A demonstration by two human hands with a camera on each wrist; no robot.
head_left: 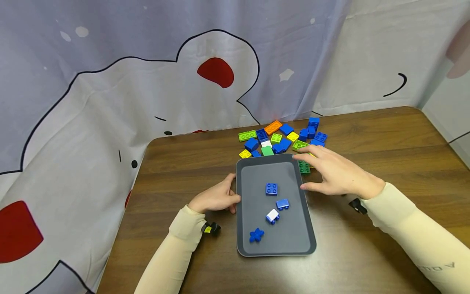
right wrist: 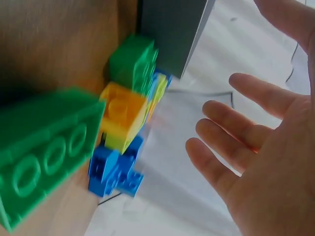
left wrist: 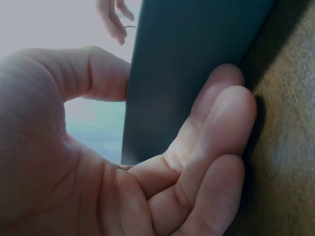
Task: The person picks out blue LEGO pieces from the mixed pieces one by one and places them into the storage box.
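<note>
A grey rectangular tray (head_left: 290,241) lies on the table with several small pieces in it: a blue square brick (head_left: 271,189), a smaller blue brick (head_left: 282,204) on its side, a white-and-blue brick (head_left: 273,215) and a blue star-shaped piece (head_left: 256,235). My left hand (head_left: 216,196) holds the tray's left side; in the left wrist view the thumb touches the edge and the fingers lie against the dark outer face. Over the tray's upper right edge, my right hand (head_left: 335,169) is spread with nothing in it, close to the loose bricks.
Loose toy bricks in several colours lie behind the tray, among them an orange brick (head_left: 273,127) and a lime brick (head_left: 247,135). A dark green brick (head_left: 304,167) sits by the tray's upper right corner. A patterned curtain (head_left: 147,94) hangs behind the wooden table (head_left: 385,143).
</note>
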